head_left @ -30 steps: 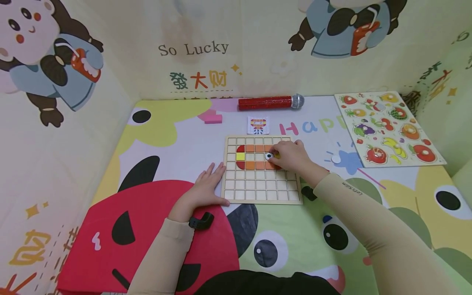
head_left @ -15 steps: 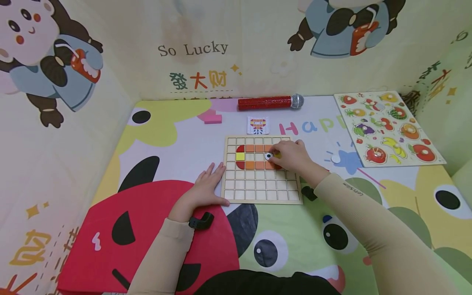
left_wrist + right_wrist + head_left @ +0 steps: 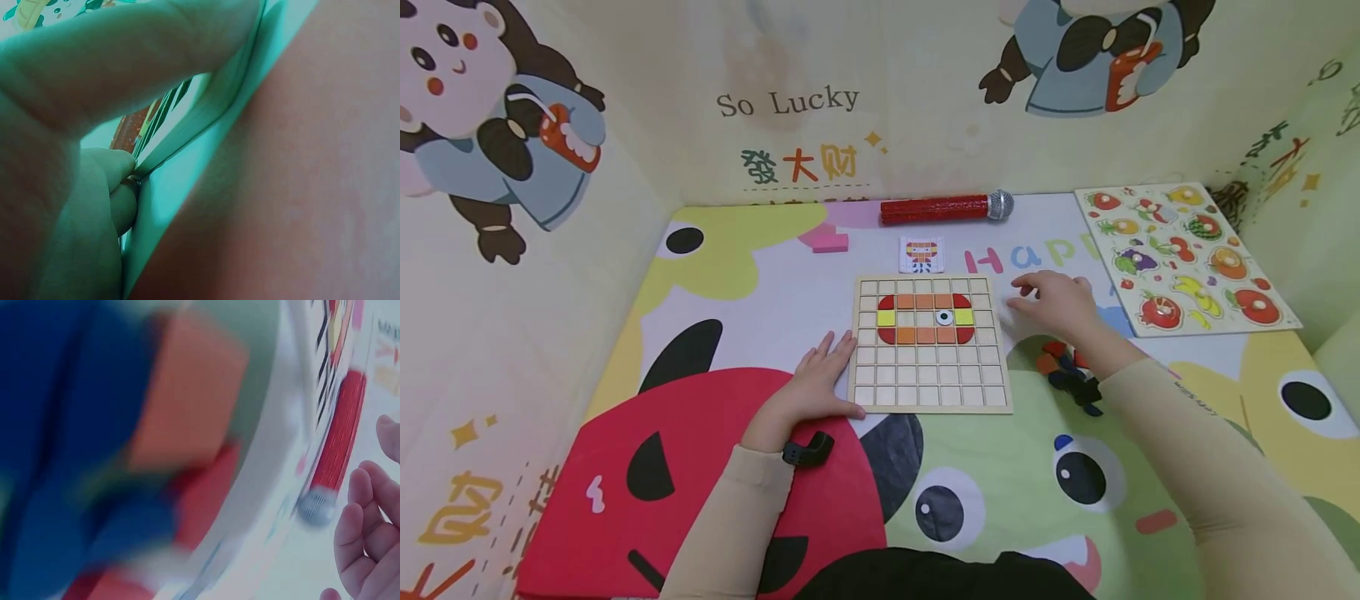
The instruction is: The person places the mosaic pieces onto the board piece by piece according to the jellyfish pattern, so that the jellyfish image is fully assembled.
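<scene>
right hand (image 3: 1058,307): fingers loosely curled, nothing seen held | pieces (image 3: 1063,377): on bench (image 3: 1015,467), 6 o'clock from right hand, the nearer; pile's axis about 11-to-5 | board (image 3: 928,356): 8–9 o'clock from right hand; left hand (image 3: 816,383), fingers extended, touches its left edge

The pale grid board (image 3: 930,379) lay flat on the bench (image 3: 760,325), with red, orange and yellow tiles (image 3: 925,335) and one round eye piece (image 3: 943,317) in its far half; loose blue, red and orange pieces (image 3: 1070,382) sat heaped beside it.
</scene>
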`<move>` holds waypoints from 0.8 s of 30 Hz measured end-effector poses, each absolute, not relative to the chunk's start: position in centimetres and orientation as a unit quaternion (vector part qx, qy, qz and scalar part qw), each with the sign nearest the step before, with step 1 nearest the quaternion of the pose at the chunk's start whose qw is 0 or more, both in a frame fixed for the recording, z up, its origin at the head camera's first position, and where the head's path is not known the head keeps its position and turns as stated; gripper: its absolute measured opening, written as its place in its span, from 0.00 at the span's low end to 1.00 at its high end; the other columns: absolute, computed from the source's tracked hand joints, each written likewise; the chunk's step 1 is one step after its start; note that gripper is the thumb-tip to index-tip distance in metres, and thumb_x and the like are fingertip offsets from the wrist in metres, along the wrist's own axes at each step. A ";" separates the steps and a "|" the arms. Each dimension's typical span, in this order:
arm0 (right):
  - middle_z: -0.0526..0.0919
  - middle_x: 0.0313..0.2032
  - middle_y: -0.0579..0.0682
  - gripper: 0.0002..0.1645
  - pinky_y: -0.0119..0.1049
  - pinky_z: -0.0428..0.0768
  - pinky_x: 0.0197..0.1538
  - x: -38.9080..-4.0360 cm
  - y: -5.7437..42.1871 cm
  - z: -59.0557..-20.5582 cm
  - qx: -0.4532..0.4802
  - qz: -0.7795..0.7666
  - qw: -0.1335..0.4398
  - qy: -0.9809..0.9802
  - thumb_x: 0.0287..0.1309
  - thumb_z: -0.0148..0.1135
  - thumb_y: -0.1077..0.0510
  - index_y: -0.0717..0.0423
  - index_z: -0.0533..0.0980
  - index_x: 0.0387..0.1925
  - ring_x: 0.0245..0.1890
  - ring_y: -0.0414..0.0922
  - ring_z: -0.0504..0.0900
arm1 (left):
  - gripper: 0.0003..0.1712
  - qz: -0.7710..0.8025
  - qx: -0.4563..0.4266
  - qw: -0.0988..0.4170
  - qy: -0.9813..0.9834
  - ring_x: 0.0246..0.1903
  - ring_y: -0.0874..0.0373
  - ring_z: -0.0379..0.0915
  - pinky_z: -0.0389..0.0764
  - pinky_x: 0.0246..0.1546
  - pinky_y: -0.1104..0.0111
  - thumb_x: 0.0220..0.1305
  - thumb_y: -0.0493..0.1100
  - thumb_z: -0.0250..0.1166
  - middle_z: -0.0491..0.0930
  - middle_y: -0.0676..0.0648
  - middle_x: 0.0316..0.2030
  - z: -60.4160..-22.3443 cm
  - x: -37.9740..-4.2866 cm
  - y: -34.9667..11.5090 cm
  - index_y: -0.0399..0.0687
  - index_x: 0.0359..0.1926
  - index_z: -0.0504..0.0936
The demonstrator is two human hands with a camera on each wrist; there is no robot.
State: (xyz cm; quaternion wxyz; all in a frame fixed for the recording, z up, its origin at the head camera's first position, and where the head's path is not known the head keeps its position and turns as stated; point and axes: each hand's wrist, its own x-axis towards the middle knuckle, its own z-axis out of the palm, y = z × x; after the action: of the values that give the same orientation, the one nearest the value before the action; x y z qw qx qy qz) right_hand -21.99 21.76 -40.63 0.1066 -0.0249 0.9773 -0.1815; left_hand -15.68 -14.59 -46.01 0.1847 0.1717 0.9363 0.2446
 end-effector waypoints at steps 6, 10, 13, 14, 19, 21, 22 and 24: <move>0.75 0.48 0.59 0.31 0.58 0.57 0.50 -21.3 27.0 -40.8 0.006 -0.181 0.131 0.975 0.58 0.53 0.42 0.57 0.68 0.57 0.42 0.54 0.71 | 0.67 0.245 0.171 0.185 0.936 0.70 0.51 0.28 0.40 0.67 0.49 0.33 0.56 0.75 0.42 0.52 0.71 -46.1 -15.7 -14.5 0.57 0.71 0.43; 0.74 0.48 0.61 0.34 0.55 0.59 0.46 -20.5 29.5 -41.4 0.012 -0.175 0.146 0.974 0.57 0.53 0.40 0.58 0.66 0.58 0.43 0.55 0.71 | 0.67 0.247 0.171 0.187 0.935 0.70 0.50 0.28 0.40 0.67 0.48 0.33 0.56 0.75 0.42 0.52 0.71 -46.1 -15.6 -14.6 0.56 0.71 0.43; 0.74 0.48 0.62 0.36 0.56 0.61 0.46 -20.0 30.2 -41.7 0.007 -0.171 0.154 0.973 0.56 0.54 0.39 0.58 0.66 0.58 0.44 0.56 0.71 | 0.67 0.248 0.168 0.189 0.935 0.70 0.50 0.28 0.39 0.67 0.48 0.33 0.56 0.75 0.42 0.52 0.71 -45.9 -15.5 -14.7 0.56 0.71 0.43; 0.74 0.48 0.62 0.36 0.56 0.62 0.46 -19.9 30.3 -41.8 0.005 -0.166 0.156 0.974 0.56 0.54 0.39 0.58 0.66 0.58 0.45 0.56 0.71 | 0.67 0.248 0.168 0.189 0.935 0.70 0.50 0.27 0.39 0.67 0.48 0.33 0.56 0.75 0.42 0.52 0.71 -45.8 -15.5 -14.7 0.56 0.71 0.43; 0.75 0.48 0.61 0.36 0.56 0.64 0.44 -19.6 30.3 -42.1 -0.004 -0.153 0.164 0.974 0.54 0.56 0.38 0.56 0.68 0.57 0.45 0.55 0.72 | 0.67 0.252 0.169 0.190 0.934 0.70 0.50 0.27 0.39 0.67 0.49 0.33 0.56 0.75 0.41 0.52 0.71 -45.7 -15.6 -14.7 0.55 0.71 0.43; 0.75 0.47 0.61 0.35 0.55 0.66 0.43 -19.5 30.3 -42.2 -0.008 -0.148 0.166 0.975 0.53 0.57 0.38 0.55 0.69 0.56 0.44 0.55 0.71 | 0.67 0.253 0.170 0.190 0.933 0.70 0.50 0.27 0.39 0.67 0.48 0.33 0.56 0.75 0.41 0.51 0.71 -45.7 -15.5 -14.7 0.55 0.71 0.43; 0.75 0.47 0.61 0.34 0.54 0.67 0.42 -19.5 30.3 -42.2 -0.009 -0.146 0.167 0.975 0.52 0.58 0.38 0.55 0.70 0.55 0.43 0.55 0.71 | 0.67 0.252 0.171 0.190 0.933 0.70 0.50 0.27 0.39 0.67 0.48 0.33 0.56 0.75 0.41 0.52 0.71 -45.7 -15.5 -14.7 0.55 0.71 0.43; 0.76 0.45 0.60 0.32 0.51 0.69 0.40 -19.5 30.3 -42.2 -0.012 -0.143 0.166 0.976 0.52 0.58 0.39 0.55 0.72 0.53 0.42 0.54 0.71 | 0.67 0.252 0.172 0.189 0.933 0.70 0.50 0.27 0.39 0.67 0.49 0.34 0.56 0.75 0.41 0.52 0.71 -45.8 -15.6 -14.5 0.55 0.71 0.43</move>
State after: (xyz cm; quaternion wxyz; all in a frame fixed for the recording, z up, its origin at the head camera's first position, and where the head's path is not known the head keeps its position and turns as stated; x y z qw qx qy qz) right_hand -19.45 30.26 -42.16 0.1665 -0.0121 0.9756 -0.1427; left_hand -15.58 -14.55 -45.76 0.1895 0.1724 0.9333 0.2516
